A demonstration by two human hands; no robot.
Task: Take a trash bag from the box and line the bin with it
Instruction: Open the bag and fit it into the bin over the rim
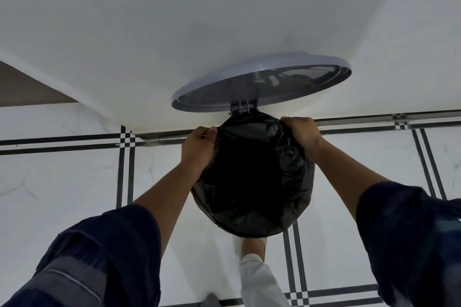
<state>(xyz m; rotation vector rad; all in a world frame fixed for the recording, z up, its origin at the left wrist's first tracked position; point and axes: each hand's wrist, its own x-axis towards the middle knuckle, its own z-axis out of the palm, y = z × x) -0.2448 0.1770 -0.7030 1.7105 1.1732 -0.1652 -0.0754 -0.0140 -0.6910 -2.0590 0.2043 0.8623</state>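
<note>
A black trash bag (252, 177) sits in the round bin below me, its edge folded over the rim all the way round, so the bin's wall is hidden. The bin's grey lid (262, 82) stands open against the white wall, hinged at the back. My left hand (199, 147) grips the bag's edge at the bin's back left. My right hand (301, 132) grips the bag's edge at the back right. The trash bag box is out of view.
The bin stands close to a white wall (199, 20) on a white tiled floor (62, 182) with black stripe lines. My foot and white trouser leg (257, 276) are just in front of the bin.
</note>
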